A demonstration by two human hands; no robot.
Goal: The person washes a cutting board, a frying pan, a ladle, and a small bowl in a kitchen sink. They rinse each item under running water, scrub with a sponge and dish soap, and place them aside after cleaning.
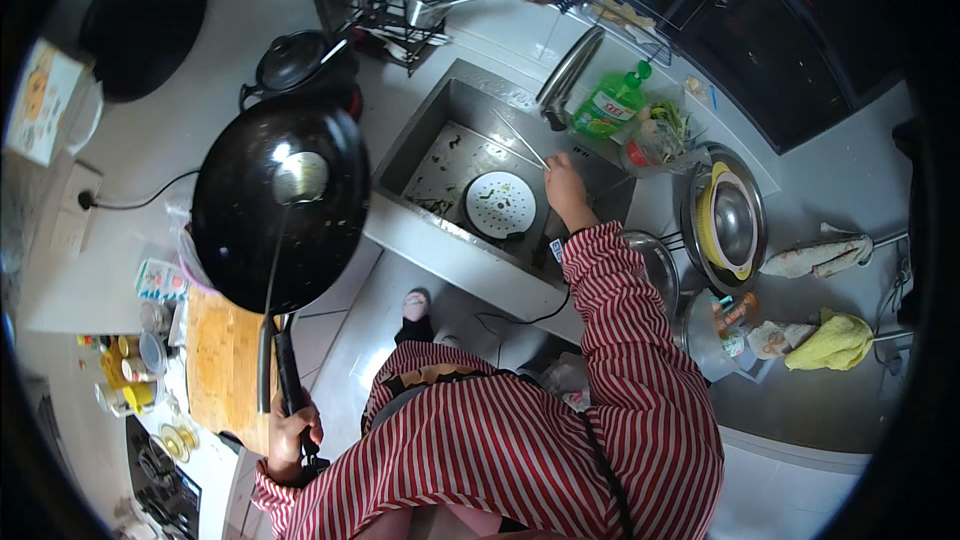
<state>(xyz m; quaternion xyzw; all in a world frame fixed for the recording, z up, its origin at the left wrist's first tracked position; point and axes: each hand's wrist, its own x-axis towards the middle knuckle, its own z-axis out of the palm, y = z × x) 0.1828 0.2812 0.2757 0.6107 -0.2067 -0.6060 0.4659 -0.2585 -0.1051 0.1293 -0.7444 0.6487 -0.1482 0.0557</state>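
My left hand (292, 437) is closed around the handle of a black wok (230, 230), held up at the left of the sink. Inside the wok lies a spatula (300, 178), its long handle running over the rim beside the wok's handle. Over the steel sink (455, 105), my right hand (567, 188) pinches a pair of thin chopsticks (520, 138) pointing up and left. Below them in the sink sits a round white perforated strainer (500, 205) with green scraps on it. More dark green scraps are scattered on the sink's bottom.
A wooden cutting board (225, 360) lies below the wok. Behind it stands a lidded black pot (292, 60). Around the sink are a utensil rack (400, 35), a faucet (570, 78), a green soap bottle (610, 105) and stacked basins with a yellow colander (728, 220).
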